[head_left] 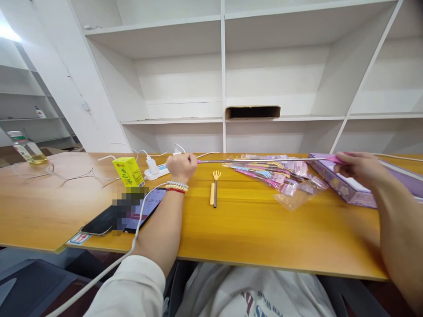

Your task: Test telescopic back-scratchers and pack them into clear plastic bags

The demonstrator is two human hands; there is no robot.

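Stretched out level above the table is a pink telescopic back scratcher [264, 160], its thin metal rod drawn out long. My left hand [182, 167] is closed round one pink end, and my right hand [358, 167] grips the pink part at the other end. Which end bears the claw is hidden by my fingers. Between my arms a yellow back scratcher [216, 188] lies on the table, with its cream handle [212, 193] alongside the dark rod. Behind and below the held rod sits a pile of wrapped back scratchers [274, 174], pink, blue and dark, in clear plastic.
A purple box [346, 189] lies at the right. Left of my arm are two phones [99, 220], a yellow drink carton [128, 171], a white power strip [157, 171] with cables, and a bottle [28, 149]. White shelves [178, 70] with a cardboard box [253, 112] stand behind the table.
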